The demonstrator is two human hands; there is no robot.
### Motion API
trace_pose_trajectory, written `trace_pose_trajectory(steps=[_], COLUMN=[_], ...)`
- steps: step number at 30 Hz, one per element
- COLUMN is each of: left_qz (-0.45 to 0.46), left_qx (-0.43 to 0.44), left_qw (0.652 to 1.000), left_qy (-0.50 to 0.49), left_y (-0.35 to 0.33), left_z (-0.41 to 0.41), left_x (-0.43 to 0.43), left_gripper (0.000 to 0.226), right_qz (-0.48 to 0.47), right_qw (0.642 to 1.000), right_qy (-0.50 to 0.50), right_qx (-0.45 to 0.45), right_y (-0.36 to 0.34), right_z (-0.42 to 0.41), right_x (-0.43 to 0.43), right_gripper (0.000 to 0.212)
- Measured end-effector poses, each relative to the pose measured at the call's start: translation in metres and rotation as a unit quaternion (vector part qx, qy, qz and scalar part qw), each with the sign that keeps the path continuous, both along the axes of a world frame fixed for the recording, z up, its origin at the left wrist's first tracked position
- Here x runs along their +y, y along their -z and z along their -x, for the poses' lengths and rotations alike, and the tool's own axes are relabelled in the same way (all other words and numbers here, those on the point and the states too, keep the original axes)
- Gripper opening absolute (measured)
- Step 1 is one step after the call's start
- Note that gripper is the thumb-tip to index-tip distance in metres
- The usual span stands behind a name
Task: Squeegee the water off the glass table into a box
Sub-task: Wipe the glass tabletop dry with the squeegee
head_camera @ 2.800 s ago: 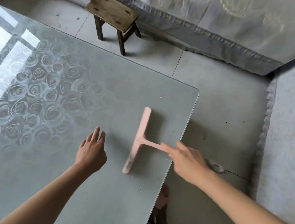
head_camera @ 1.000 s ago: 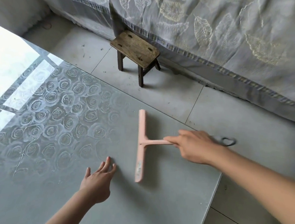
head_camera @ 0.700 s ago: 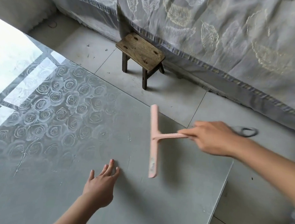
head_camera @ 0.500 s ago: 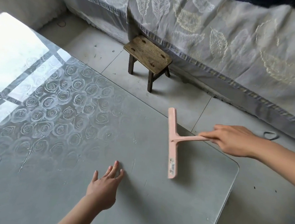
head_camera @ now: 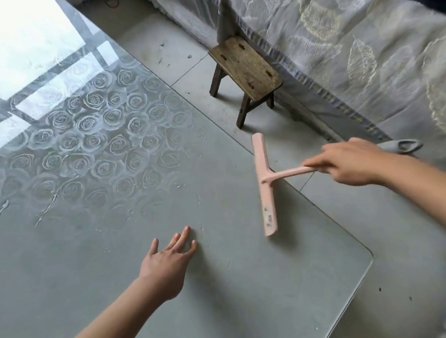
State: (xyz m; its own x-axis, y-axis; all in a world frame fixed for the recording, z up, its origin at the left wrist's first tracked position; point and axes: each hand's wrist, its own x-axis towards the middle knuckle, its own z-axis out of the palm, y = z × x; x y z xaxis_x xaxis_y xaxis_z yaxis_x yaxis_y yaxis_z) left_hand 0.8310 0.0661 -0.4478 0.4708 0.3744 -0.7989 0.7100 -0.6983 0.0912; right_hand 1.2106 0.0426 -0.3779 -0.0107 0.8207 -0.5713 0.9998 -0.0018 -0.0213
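The glass table (head_camera: 271,308) has a rose pattern on its far left part, with thin water streaks (head_camera: 45,215) at the left. A pink T-shaped squeegee (head_camera: 265,184) hangs over the table's far right edge, its blade partly past the edge. My right hand (head_camera: 351,164) grips its handle from the right. Fingers straight, my left hand (head_camera: 166,265) rests flat on the glass near the front. No box is in view.
A small wooden stool (head_camera: 248,70) stands on the tiled floor beyond the table. A leaf-patterned cloth (head_camera: 361,51) drapes along the back. A grey loop-shaped object (head_camera: 403,145) shows behind my right wrist. The table's rounded corner (head_camera: 368,255) is at the right.
My right hand has carried the squeegee from the near right of the glass toward the far right edge. The view has shifted left and up. My left hand stayed flat on the glass.
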Motion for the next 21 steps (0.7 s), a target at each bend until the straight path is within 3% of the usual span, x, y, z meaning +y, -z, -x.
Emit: trace_pose_trajectory(steps=[4, 10, 15, 21], left_qz=[0.001, -0.016, -0.017, -0.015], left_qx=[-0.007, -0.020, -0.024, -0.017], left_qw=[1.000, 1.000, 1.000, 1.000], left_qy=[-0.003, -0.001, -0.008, -0.006], left_y=[0.001, 0.003, 0.004, 0.003], left_z=[0.001, 0.003, 0.006, 0.002], left_x=[0.001, 0.000, -0.001, -0.001], left_gripper=[0.084, 0.080, 0.082, 0.081], right_qz=[0.006, -0.096, -0.084, -0.057], right_qw=[0.999, 0.991, 0.996, 0.988], right_qy=[-0.033, -0.091, 0.016, 0.125], right_qx=[-0.003, 0.035, 0.019, -0.067], right_y=[0.016, 0.031, 0.009, 0.004], right_z=[0.033, 0.117, 0.063, 0.046], right_x=[0.014, 0.051, -0.024, -0.151], right_gripper=[0.038, 0.039, 0.040, 0.043])
